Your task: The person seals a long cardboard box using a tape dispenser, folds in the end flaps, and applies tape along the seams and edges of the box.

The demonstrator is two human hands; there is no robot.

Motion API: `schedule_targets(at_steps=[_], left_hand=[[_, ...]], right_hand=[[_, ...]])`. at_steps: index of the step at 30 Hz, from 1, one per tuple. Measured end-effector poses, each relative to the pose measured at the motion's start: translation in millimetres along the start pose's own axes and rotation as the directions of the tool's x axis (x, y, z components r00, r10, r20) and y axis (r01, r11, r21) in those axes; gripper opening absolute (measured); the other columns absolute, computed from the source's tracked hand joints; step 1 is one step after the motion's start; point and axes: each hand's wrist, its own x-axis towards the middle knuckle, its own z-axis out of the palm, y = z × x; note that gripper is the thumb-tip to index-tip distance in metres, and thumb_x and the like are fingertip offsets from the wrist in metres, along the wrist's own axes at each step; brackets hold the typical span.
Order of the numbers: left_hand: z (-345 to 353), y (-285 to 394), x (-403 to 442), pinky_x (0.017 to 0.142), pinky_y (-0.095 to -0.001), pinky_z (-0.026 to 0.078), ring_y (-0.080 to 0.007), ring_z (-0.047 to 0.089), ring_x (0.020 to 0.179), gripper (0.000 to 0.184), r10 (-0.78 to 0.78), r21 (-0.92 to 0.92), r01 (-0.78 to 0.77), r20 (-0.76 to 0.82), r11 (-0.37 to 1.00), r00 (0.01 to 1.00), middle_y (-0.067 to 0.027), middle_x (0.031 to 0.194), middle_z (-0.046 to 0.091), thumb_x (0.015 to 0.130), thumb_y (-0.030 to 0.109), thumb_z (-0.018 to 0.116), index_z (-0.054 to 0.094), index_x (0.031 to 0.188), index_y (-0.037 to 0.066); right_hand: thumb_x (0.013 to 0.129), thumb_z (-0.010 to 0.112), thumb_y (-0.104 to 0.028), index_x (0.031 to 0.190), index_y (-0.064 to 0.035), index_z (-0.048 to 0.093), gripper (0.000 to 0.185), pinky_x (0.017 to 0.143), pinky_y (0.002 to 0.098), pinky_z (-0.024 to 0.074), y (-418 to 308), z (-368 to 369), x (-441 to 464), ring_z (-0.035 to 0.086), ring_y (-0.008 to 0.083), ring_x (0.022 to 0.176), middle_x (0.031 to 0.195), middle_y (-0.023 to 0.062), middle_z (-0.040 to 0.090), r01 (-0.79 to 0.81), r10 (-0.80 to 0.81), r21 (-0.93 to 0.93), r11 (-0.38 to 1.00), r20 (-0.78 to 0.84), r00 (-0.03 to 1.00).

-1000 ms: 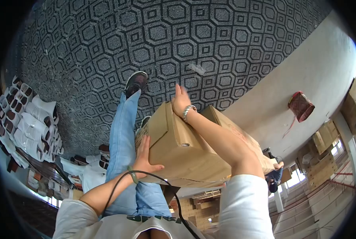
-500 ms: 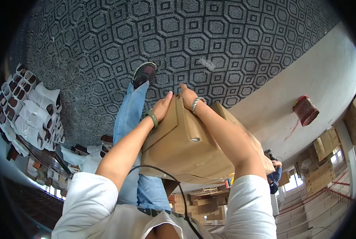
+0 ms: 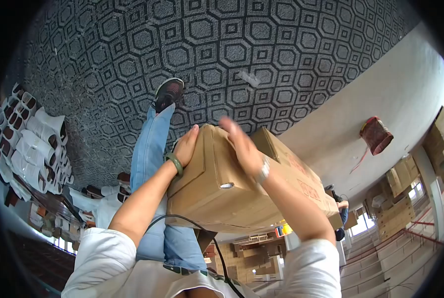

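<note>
A brown cardboard box (image 3: 217, 206) is in front of my body, beside my leg in blue jeans. My left hand (image 3: 185, 145), with a green bangle at the wrist, grips the box's left side near its top edge; some of its fingers are hidden. My right hand (image 3: 243, 149), with a silver bracelet, is over the right side of the same box. Its fingers are stretched out and smeared by motion, and I cannot tell whether they touch the cardboard. Behind my right forearm stands a second cardboard box (image 3: 294, 166) with red print.
Patterned grey carpet (image 3: 232, 30) covers the floor, with a clear plastic scrap (image 3: 249, 78) on it. Stacked white pieces with dark openings (image 3: 30, 141) stand at left. A dark red container (image 3: 376, 135) is by the pale surface at right. Another person (image 3: 342, 216) is partly visible.
My right hand has shifted from the box's top edge back along its right side, with its fingers straightened. My left hand stays on the box. The whole view has shifted slightly.
</note>
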Motion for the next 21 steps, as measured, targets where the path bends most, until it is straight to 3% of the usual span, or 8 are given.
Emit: schedule_targets(at_steps=[1,2,4,8,13,15,21], left_hand=[[-1.4,3.1,1.8,0.095,-0.0333,0.04,-0.0304,0.057,0.107,0.069,0.002,-0.025,-0.002,0.008,1.0,1.0,-0.0176,0.119,0.061,0.097,0.054,0.024,0.057,0.115,-0.004],[-4.1,6.5,-1.3,0.094,-0.0333,0.04,-0.0306,0.057,0.107,0.069,-0.006,-0.05,0.007,0.016,0.999,1.0,-0.0177,0.119,0.061,0.097,0.054,0.025,0.057,0.116,-0.004],[-4.5,12.5,-15.5,0.094,-0.0335,0.041,-0.0309,0.057,0.107,0.069,-0.021,-0.094,0.025,0.048,0.995,0.999,-0.018,0.12,0.06,0.097,0.054,0.025,0.057,0.117,-0.004],[-0.4,2.8,-9.4,0.091,-0.033,0.042,-0.0289,0.058,0.102,0.07,0.015,-0.156,-0.011,0.025,0.988,1.0,-0.0172,0.115,0.061,0.096,0.056,0.026,0.058,0.114,-0.003],[4.7,-18.8,7.4,0.086,-0.0321,0.044,-0.0255,0.058,0.095,0.071,-0.132,-0.221,0.151,0.098,0.964,0.986,-0.016,0.108,0.063,0.095,0.059,0.027,0.06,0.109,-0.003],[5.3,-12.3,13.7,0.085,-0.032,0.044,-0.0248,0.058,0.093,0.072,-0.123,-0.226,0.141,0.09,0.964,0.988,-0.0158,0.107,0.064,0.094,0.06,0.028,0.06,0.108,-0.003],[2.7,4.7,3.1,0.084,-0.0318,0.045,-0.0225,0.058,0.092,0.069,-0.112,-0.277,0.133,0.092,0.951,0.989,-0.0132,0.102,0.064,0.094,0.059,0.03,0.062,0.106,-0.001]], right_hand=[[0.082,0.061,-0.024,0.135,0.0007,0.039,0.063,0.104,0.0413,0.0354,23.0,-6.5,-27.0,0.041,0.0311,0.127,0.138,0.0191,0.043,0.275,-0.249,-0.068,0.959,0.263,0.932],[0.078,0.066,-0.036,0.133,0.0027,0.041,0.072,0.106,0.0401,0.0343,-39.5,4.3,-63.1,0.038,0.0323,0.131,0.14,0.0202,0.041,0.403,-0.199,-0.619,0.674,0.373,0.906],[0.073,0.07,-0.044,0.13,0.0033,0.045,0.078,0.105,0.0394,0.0363,-52.3,23.0,-70.1,0.042,0.0343,0.127,0.138,0.0209,0.043,0.298,-0.162,-0.723,0.624,0.254,0.954],[0.071,0.071,-0.046,0.128,0.0035,0.046,0.08,0.103,0.0394,0.0388,-47.1,31.0,-73.0,0.048,0.0347,0.122,0.135,0.0214,0.046,0.35,-0.261,-0.771,0.533,0.244,0.934],[0.07,0.07,-0.048,0.127,0.004,0.047,0.08,0.103,0.0399,0.0386,-26.8,35.5,-61.3,0.052,0.0338,0.117,0.132,0.0218,0.049,0.359,-0.277,-0.764,0.536,0.242,0.93],[0.07,0.07,-0.048,0.126,0.0042,0.047,0.08,0.103,0.0401,0.0382,-34.4,28.8,-53.0,0.053,0.0334,0.116,0.132,0.0218,0.049,0.393,-0.328,-0.764,0.512,0.249,0.911],[0.073,0.066,-0.047,0.126,0.0067,0.046,0.078,0.107,0.0395,0.0334,-36.0,31.5,-55.3,0.05,0.0337,0.12,0.132,0.0235,0.049,0.342,-0.248,-0.792,0.507,0.246,0.937]])
